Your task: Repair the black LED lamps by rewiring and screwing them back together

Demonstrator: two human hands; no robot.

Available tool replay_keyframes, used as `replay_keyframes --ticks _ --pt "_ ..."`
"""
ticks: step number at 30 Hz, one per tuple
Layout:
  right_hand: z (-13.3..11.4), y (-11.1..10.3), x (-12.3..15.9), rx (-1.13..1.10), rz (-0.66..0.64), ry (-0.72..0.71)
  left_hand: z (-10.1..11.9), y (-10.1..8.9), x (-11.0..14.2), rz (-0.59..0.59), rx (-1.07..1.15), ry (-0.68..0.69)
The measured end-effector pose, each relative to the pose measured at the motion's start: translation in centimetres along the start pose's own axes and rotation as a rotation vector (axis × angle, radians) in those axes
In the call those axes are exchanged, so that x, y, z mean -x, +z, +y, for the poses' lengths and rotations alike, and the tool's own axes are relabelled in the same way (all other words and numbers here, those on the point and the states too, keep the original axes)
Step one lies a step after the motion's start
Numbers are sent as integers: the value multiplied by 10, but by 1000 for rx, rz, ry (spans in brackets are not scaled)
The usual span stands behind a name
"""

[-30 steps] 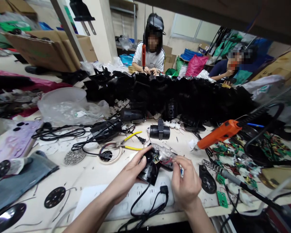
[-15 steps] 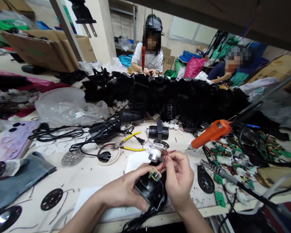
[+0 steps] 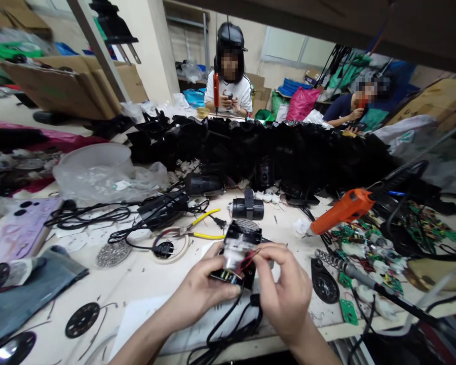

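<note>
My left hand is wrapped around a black plastic housing, thumb along its near edge. Inside the housing lies a blurred white and silver cylindrical part, with a round perforated metal disc at its far end. A small circuit board shows at the near end. Thin red wires run from there to my right hand, whose thumb and forefinger are pinched on them. A black power cord hangs from the housing onto the table and white paper.
Yellow-handled pliers and a ring of tape lie beyond my left hand. An orange electric screwdriver hangs at right, above green circuit boards and a coiled-spring iron holder. Black parts are heaped behind; two people sit beyond.
The housing has tipped up, and the white cylinder with its disc now lies within it rather than above it. My right hand has shifted slightly right and down. The orange screwdriver appears farther right.
</note>
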State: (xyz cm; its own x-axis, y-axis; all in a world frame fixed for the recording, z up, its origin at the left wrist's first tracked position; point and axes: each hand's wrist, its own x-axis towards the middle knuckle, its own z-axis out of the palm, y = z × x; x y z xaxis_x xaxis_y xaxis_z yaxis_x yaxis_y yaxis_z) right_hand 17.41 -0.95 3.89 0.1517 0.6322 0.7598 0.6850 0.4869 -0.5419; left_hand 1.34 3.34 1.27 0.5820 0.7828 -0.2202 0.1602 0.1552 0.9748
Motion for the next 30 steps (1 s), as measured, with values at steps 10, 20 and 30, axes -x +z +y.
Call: replay_keyframes --ticks 10,20,30 --pt "36 -17 17 24 -129 252 10 10 3 16 -193 96" --pt "37 -13 6 -181 -314 484 5 0 2 -130 176 -86" --pt "37 -20 -9 -101 -441 310 1 -3 2 -94 117 -119"
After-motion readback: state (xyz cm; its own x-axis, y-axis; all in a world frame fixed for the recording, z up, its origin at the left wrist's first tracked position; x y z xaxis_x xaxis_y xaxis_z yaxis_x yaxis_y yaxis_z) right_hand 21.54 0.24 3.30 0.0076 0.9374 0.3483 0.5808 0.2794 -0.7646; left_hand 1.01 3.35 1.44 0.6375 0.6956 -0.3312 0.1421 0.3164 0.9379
